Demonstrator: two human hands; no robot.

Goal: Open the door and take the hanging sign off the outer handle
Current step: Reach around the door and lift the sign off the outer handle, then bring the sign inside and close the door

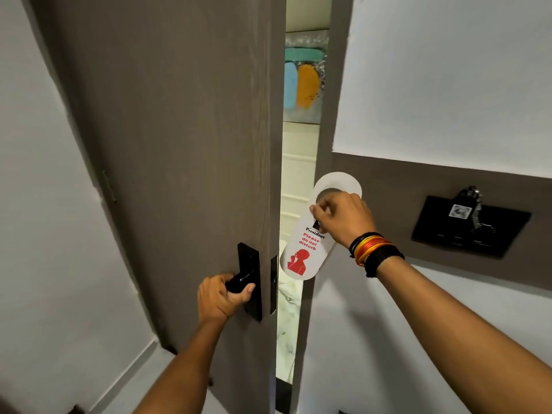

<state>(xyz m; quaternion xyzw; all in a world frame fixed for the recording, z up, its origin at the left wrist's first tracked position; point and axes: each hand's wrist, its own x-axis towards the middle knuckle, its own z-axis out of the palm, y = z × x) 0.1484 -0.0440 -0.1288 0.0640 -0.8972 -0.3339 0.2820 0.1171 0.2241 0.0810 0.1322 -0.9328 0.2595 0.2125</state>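
The grey-brown wooden door stands ajar, with a narrow gap along its right edge. My left hand grips the black inner handle, which sits on a black plate. A white hanging sign with red "Please do not disturb" lettering and a red figure is held in the gap, tilted, by my right hand, which pinches it just below its round hole. The outer handle is hidden behind the door.
The door frame stands right of the gap. A black switch panel with a key card is fixed on the right wall. Through the gap I see a colourful picture and a marble surface.
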